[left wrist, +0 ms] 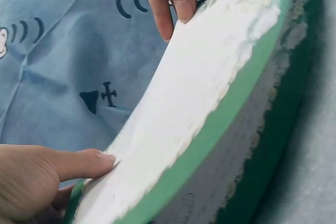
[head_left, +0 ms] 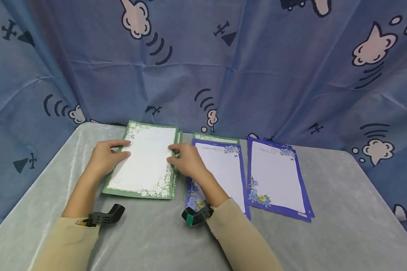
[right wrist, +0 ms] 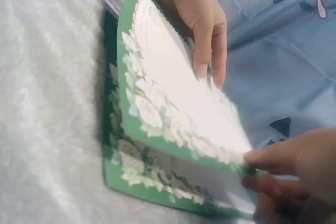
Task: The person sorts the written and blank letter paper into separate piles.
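Observation:
Both hands hold a green-bordered sheet of floral paper, its middle blank white. My left hand pinches its left edge, thumb on top, as the left wrist view shows; the fingers beneath are mostly hidden. At the opposite edge, my right hand pinches the sheet between thumb and fingers. The paper bows and stands a little above another green floral sheet that lies on the table. Below the right forearm rests a purple-bordered sheet with blue flowers, partly covering a green one.
Farther right lies a small overlapping pile of purple-bordered floral sheets. A grey cloth covers the table. Behind its far edge hangs a blue patterned curtain. Black straps sit on both wrists.

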Demonstrator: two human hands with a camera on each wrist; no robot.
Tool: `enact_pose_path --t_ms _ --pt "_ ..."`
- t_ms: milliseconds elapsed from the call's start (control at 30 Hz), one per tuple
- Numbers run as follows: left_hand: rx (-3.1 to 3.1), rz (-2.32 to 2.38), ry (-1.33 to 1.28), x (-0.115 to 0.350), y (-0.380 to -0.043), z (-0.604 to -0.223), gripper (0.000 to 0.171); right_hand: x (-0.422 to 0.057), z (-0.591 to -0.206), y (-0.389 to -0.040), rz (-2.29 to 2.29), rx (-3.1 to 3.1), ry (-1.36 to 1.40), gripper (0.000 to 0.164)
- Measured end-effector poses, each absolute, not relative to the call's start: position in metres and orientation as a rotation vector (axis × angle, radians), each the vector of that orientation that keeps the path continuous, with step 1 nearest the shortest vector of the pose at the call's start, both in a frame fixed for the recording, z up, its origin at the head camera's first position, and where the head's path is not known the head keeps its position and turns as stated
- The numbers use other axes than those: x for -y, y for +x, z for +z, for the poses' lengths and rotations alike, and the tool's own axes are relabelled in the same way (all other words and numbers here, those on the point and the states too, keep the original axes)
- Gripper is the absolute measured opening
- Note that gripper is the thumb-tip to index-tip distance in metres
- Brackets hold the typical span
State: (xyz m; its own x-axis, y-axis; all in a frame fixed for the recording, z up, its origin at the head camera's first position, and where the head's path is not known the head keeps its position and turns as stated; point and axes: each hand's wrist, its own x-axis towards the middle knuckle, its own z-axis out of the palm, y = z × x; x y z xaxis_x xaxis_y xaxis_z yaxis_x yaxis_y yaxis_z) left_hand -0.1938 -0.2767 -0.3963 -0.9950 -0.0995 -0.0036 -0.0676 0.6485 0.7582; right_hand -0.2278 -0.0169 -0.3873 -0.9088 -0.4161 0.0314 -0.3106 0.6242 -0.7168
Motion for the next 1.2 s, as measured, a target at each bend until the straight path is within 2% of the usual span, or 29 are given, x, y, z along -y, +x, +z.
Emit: enact_pose_path --t_ms 367,867,1200 --pt "2.908 -1.193 0.093 0.275 -0.198 -0.410 0.042 0.017 -0.404 -0.232 -0.953 -2.784 -0.596 0.039" --pt "2.943 -1.103 0.118 0.276 -0.199 -0.411 0.042 0.023 -0.417 -0.230 -0.869 -2.957 -0.525 0.032" --pt "3.004 -0.988 0.135 0.271 -0.195 -0.403 0.048 0.014 -0.398 -0.228 -0.889 -2.944 -0.611 0.039"
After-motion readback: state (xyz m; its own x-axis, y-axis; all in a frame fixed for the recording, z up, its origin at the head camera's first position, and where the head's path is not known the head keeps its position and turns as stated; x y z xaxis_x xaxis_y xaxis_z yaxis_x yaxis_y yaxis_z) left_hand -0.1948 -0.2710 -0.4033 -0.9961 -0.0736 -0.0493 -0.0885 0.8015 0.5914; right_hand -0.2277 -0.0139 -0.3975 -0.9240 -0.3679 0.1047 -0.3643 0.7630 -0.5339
